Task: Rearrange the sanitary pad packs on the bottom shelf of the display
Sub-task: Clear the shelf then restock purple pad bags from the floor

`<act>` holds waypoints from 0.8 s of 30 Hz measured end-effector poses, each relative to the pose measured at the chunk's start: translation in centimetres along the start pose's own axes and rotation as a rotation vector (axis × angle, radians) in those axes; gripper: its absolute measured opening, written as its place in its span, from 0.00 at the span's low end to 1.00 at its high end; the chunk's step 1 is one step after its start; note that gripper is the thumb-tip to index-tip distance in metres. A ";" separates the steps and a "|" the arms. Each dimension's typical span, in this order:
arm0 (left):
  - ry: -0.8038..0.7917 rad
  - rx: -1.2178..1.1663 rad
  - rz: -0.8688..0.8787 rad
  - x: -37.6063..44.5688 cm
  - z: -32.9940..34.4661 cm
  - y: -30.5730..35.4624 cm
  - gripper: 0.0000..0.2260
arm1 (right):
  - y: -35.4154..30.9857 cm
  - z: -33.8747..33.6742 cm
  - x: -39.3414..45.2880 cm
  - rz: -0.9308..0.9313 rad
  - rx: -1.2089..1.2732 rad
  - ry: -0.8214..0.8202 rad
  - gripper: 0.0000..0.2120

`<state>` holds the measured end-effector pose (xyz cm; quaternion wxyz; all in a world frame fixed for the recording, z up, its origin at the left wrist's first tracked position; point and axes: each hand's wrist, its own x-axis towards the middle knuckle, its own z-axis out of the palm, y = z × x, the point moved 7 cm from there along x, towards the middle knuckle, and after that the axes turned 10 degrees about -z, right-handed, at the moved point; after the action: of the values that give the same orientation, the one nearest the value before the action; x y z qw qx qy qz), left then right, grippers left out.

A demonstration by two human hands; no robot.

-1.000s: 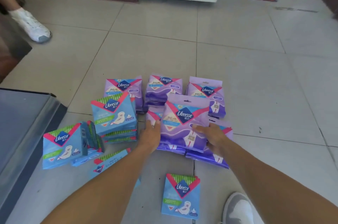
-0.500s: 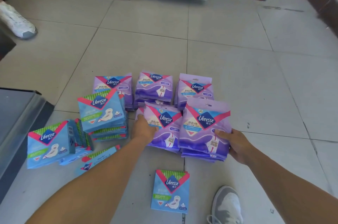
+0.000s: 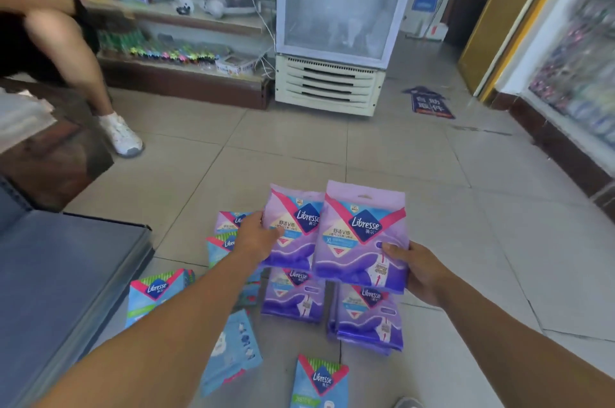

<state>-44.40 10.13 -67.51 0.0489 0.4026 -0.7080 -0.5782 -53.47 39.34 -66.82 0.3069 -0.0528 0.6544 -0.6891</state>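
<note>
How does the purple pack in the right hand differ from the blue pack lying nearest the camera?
The purple plastic pack is lifted off the floor, in the right hand; the blue pack with green stripes lies flat on the tiles, untouched. The purple pack looks larger and has a hang slot on top. Both carry the Libresse logo.

A white glass-door fridge (image 3: 334, 24) stands on the beige tiled floor (image 3: 432, 174), beside brown wooden shelves (image 3: 186, 74); a blue floor sticker (image 3: 429, 104) lies near it.

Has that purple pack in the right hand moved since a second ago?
Yes. The purple pack has been lifted off the floor stacks, gripped by the right hand.
</note>
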 end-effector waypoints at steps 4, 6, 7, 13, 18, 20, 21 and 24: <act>0.084 -0.116 0.066 -4.3 -8.3 4.8 0.06 | -6.4 7.0 -1.1 -0.093 -0.001 -0.072 0.26; 0.134 -0.151 0.109 -6.5 -13.5 6.8 0.05 | -9.4 12.0 -1.6 -0.133 -0.001 -0.134 0.24; 0.160 -0.165 0.130 -7.7 -16.3 7.8 0.05 | -10.8 14.7 -1.9 -0.157 0.004 -0.167 0.23; 0.390 -0.255 0.150 -16.3 -34.1 10.0 0.07 | -16.9 33.9 -5.8 -0.277 0.110 -0.471 0.20; 0.645 -0.234 0.165 -26.0 -47.5 7.5 0.07 | -18.1 50.0 -12.1 -0.280 0.150 -0.757 0.18; 0.731 -0.258 0.155 -29.9 -51.9 5.7 0.06 | -17.7 55.4 -15.0 -0.267 0.145 -0.847 0.12; 0.768 -0.283 0.145 -31.9 -53.9 4.6 0.05 | -17.4 57.9 -16.5 -0.261 0.142 -0.891 0.11; 0.871 -0.340 0.115 -37.5 -59.1 1.1 0.07 | -16.2 64.9 -21.2 -0.251 0.095 -1.034 0.14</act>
<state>11.78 -12.41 -32.45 0.4385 0.5541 -0.5381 -0.4595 -11.30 -7.38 -35.77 0.5065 -0.4493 0.3744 -0.6336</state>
